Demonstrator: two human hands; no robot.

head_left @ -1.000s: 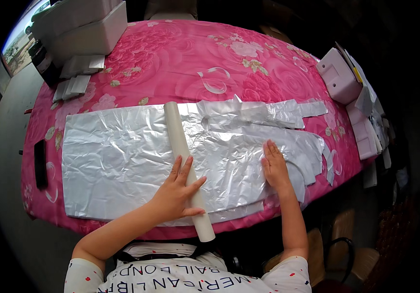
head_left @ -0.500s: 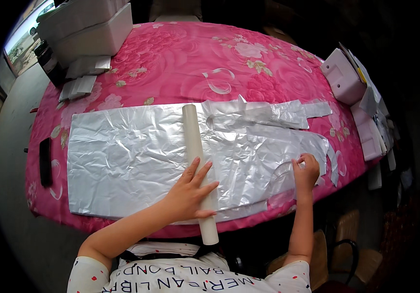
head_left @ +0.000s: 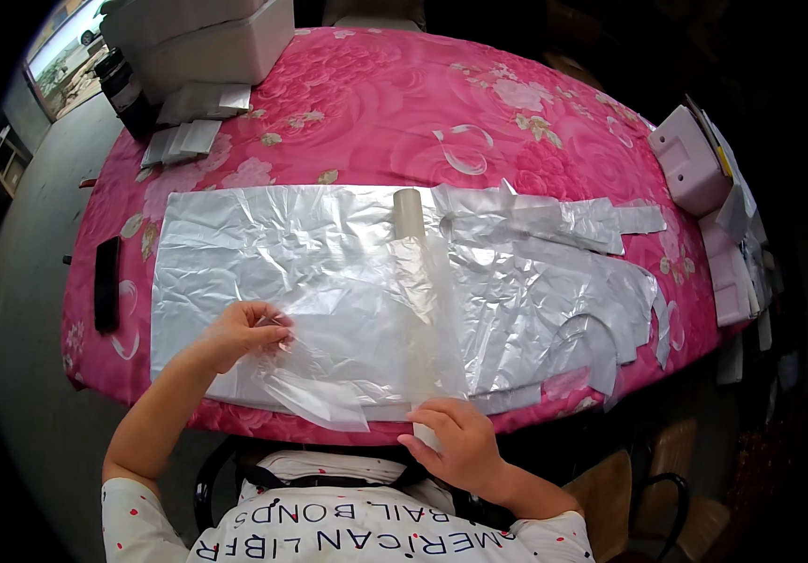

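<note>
A stack of thin, shiny translucent plastic bags lies flat on the table, its cut-out handle ends to the right. Across the stack runs a pale tube, bare at its far end and covered by film along much of its middle. My left hand pinches the loose edge of a clear plastic bag, which is drawn leftward over the tube. At the tube's near end, by the table's front edge, my right hand has its fingers and thumb around it.
Pink flowered cloth covers the table. A black phone-like object lies at the left. White foam boxes, a dark jar and small flat packets stand back left. More foam boxes edge the right side.
My left hand has left the tube and moved left, now pinching the film. My right hand has come from the handle end to the tube's near end. Film now covers the tube.
</note>
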